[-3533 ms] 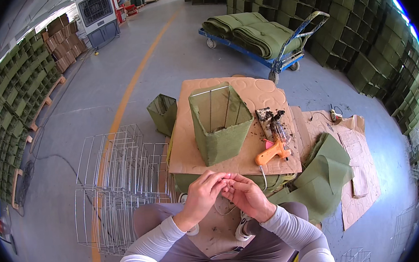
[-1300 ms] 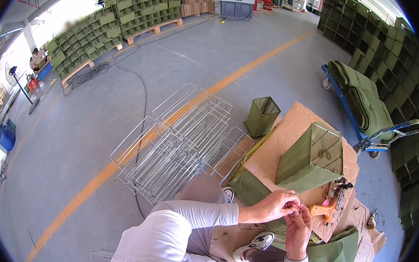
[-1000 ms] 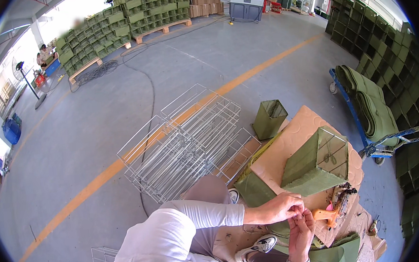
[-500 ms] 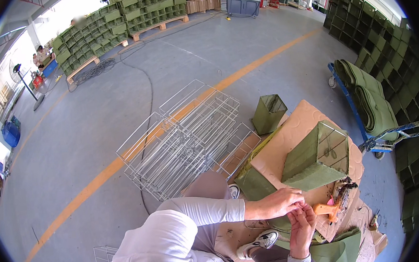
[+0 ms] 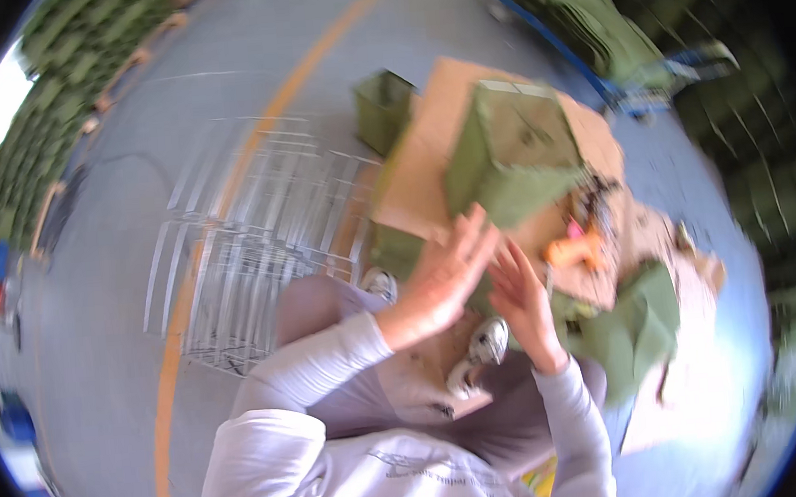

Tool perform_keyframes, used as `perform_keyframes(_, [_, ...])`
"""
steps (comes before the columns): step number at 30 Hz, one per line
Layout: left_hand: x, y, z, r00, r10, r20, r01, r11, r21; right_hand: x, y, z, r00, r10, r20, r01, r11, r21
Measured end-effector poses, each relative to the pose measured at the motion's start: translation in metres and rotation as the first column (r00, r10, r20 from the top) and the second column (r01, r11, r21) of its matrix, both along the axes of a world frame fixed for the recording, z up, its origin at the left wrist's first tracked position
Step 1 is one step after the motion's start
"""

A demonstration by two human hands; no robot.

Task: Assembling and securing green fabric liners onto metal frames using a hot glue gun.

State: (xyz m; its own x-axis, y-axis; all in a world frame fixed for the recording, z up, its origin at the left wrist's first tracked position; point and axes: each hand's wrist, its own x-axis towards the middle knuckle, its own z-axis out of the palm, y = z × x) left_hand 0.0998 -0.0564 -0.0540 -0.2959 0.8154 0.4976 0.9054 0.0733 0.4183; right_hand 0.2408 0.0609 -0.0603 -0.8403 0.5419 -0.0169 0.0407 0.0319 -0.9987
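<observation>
My left hand [image 5: 444, 275] is held up in front of me with its fingers stretched out, and nothing shows in it. Close beside it, my right hand [image 5: 522, 302] also has its fingers extended and appears to hold nothing; both are slightly blurred. Just beyond them, a green fabric-covered box [image 5: 503, 161] with slanted sides lies on a sheet of cardboard [image 5: 439, 119]. To the right of my hands rests an orange glue gun [image 5: 573, 252] with a pink trigger, beside a dark, messy patch of residue [image 5: 595, 203].
Wire frames [image 5: 258, 250] are piled at the left on the floor. A smaller green box [image 5: 383, 109] stands behind the cardboard. Loose green fabric [image 5: 633, 328] lies at the right. A blue cart [image 5: 570, 57] carries folded green material [image 5: 581, 24]. Stacked green boxes [image 5: 50, 108] stand far left.
My hands were pinched together near the glue gun; they have come apart, with fingers straightened. My view has turned, so the boxes and cardboard appear higher and further left.
</observation>
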Motion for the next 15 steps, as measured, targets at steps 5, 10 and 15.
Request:
perform_keyframes(5, [-0.009, 0.006, 0.017, 0.847, -0.038, 0.530, 0.075, 0.996, -0.048, -0.002, 0.019, 0.014, 0.999, 0.018, -0.044, -0.038, 0.861, -0.508])
perform_keyframes(10, [0.003, 0.011, 0.015, 0.852, -0.130, 0.507, 0.091, 0.991, 0.102, 0.008, 0.018, 0.014, 0.989, 0.001, -0.148, -0.097, 0.757, -0.646])
perform_keyframes(15, [0.003, 0.009, 0.017, 0.702, -0.129, 0.700, 0.096, 0.992, 0.087, 0.012, 0.020, 0.007, 0.983, -0.035, -0.183, -0.093, 0.760, -0.643])
